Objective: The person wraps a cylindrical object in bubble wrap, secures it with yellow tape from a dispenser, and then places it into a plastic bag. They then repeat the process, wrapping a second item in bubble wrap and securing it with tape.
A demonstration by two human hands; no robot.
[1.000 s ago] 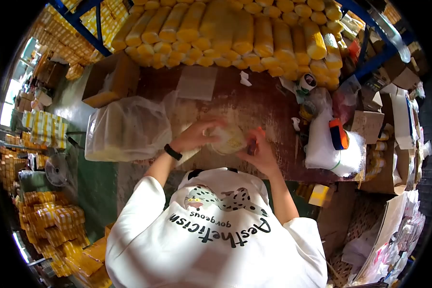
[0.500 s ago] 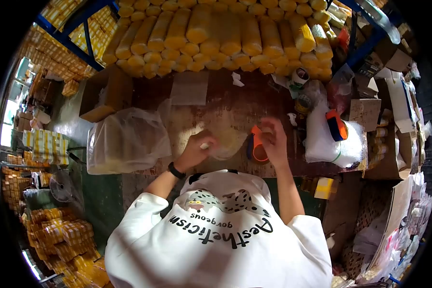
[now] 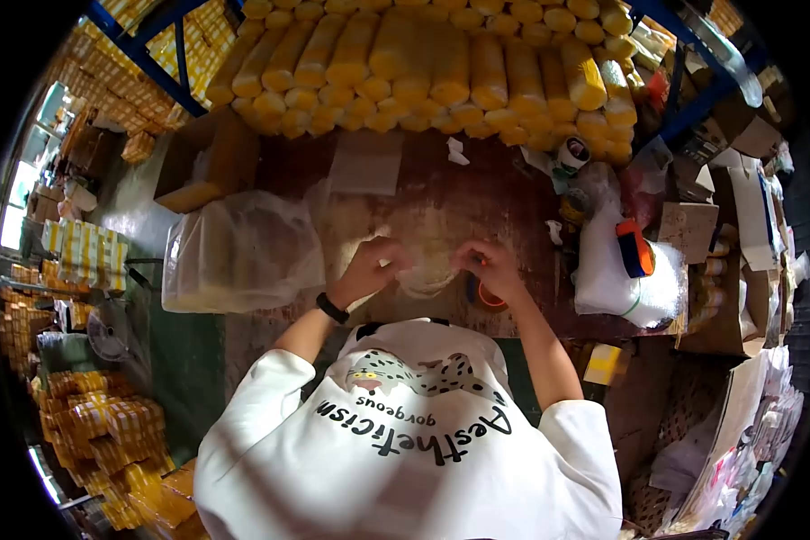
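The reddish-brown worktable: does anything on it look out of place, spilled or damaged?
A crumpled white scrap lies loose near the yellow rolls, another scrap beside the white bundle, like litter. The tabletop looks scuffed toward the middle. No spill shows.

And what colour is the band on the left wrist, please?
The wristband is black, best seen in the head view.

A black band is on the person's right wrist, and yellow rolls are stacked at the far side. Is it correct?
The head view shows the black band on the left wrist, not the right; yellow rolls are stacked at the far side.
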